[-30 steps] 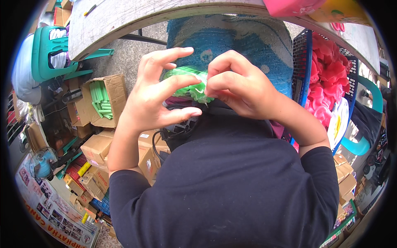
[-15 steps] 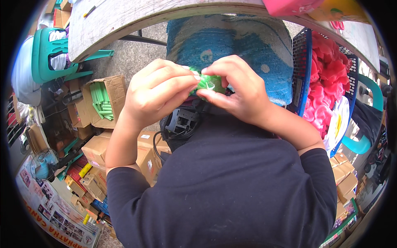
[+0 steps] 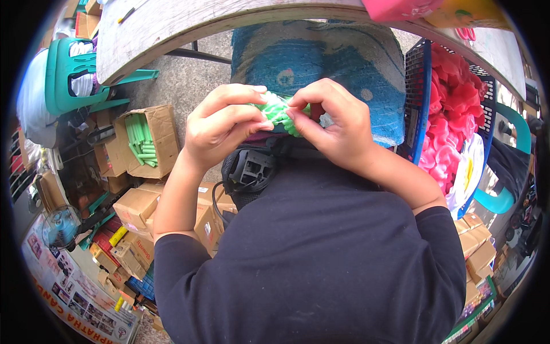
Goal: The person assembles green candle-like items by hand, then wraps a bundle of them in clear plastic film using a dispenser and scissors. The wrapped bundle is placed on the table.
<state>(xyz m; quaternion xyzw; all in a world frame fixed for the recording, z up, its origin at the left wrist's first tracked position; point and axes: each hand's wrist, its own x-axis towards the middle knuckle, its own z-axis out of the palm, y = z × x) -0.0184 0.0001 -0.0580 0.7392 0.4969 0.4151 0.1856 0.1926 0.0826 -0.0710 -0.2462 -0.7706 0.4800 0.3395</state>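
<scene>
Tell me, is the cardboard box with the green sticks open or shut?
Open: the green sticks show inside the cardboard box, no flap covering them.

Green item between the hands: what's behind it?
Blue patterned cloth shows past the upper edge of the green item. Whatever lies directly behind it, the left hand and the right hand is covered.

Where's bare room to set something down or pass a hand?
Tabletop between the black-and-yellow tool and pink item, for setting down. Concrete floor between tabletop, box of green sticks and blue cloth, likely enough to pass a hand. Crowded: around the left hand, right hand and green bundle; the cartons lower left; the basket of red pieces, right.
</scene>
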